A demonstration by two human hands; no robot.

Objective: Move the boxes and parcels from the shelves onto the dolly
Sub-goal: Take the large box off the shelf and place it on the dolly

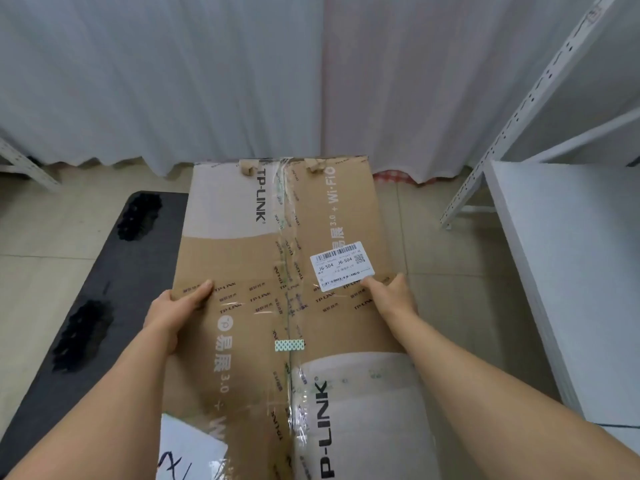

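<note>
A large brown cardboard box (263, 258) printed TP-LINK, taped along its middle and bearing a white barcode label (343, 266), fills the centre of the view. My left hand (176, 306) grips its left edge, thumb on top and fingers curled under. My right hand (391, 296) holds the right edge, thumb pressed on top beside the label. The box hangs over the black dolly platform (114, 268), which shows to the left of it. Whether the box rests on the dolly is hidden. A white parcel (190, 452) with pen marks peeks out under the box's near left corner.
A white shelf board (568, 271) runs along the right, with a perforated white upright (519, 116) beside it. White curtains (207, 81) hang behind. Part of another rack frame (24, 164) stands at far left. The floor (34, 265) is beige tile.
</note>
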